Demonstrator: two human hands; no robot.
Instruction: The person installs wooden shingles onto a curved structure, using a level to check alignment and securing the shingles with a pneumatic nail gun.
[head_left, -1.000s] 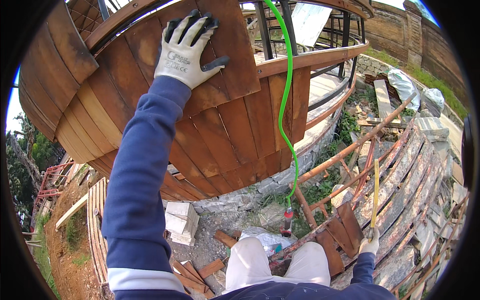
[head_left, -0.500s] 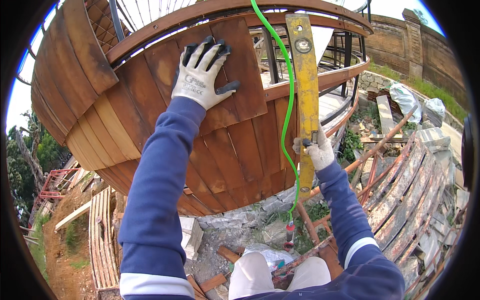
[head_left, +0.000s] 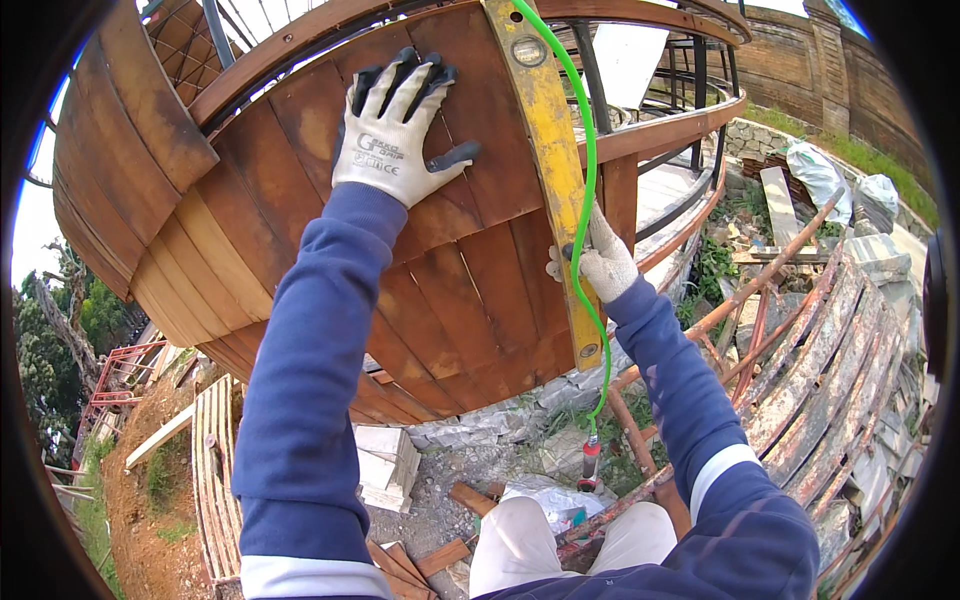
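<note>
My left hand (head_left: 392, 140), in a white glove with dark fingertips, lies flat with fingers spread on a brown wooden board (head_left: 490, 150) of the curved cladding. A yellow spirit level (head_left: 553, 140) stands steeply along the right edge of the boards, its top leaning left. Around its lower part my right hand (head_left: 608, 265), also gloved, is closed; some of its fingers are hidden behind the level and a green hose (head_left: 590, 150). The hose passes in front of the level and hangs down to a red-and-clear fitting (head_left: 590, 460).
Curved wooden rails (head_left: 670, 130) on a dark metal frame run off to the right. Below lie a stack of pale tiles (head_left: 385, 470), wood offcuts (head_left: 440, 558) and a rusty slatted panel (head_left: 820, 350). A rusty pole (head_left: 760, 285) slants across the right side. A brick wall (head_left: 790, 60) stands behind.
My right hand has brought the level left, from beside the boards to against their edge, and tilted it. The left hand stays flat on the board. The view has shifted slightly.
</note>
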